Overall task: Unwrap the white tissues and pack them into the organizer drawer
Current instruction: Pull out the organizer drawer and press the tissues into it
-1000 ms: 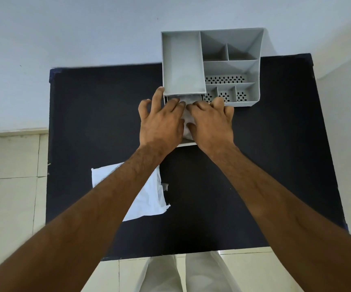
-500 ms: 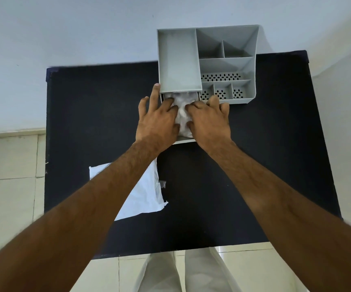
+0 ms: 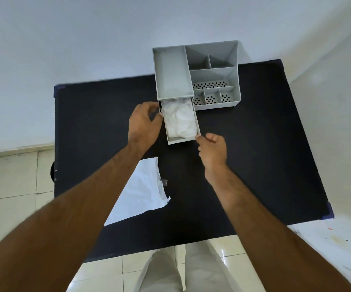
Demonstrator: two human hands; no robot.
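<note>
Packing nearly done — crumpled white tissues (image 3: 180,120) fill the pulled-out grey plastic organizer drawer (image 3: 182,140).

Left hand (image 3: 144,125) curls loosely at the drawer's left wall, fingers gripping nothing I can confirm; right hand (image 3: 212,149) pinches at the front right corner. Torn white plastic wrapper (image 3: 143,192) lies discarded on the black surface (image 3: 254,154). Next, likely — slide the drawer squarely into the grey compartmented organizer (image 3: 195,74) without snagging tissue.

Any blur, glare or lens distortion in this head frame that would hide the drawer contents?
Head view: wide-angle bending curves the table edges; forearms near the lens look soft; lighting is even, no glare. The white tissues in the drawer stay sharp but show little fold detail.
</note>
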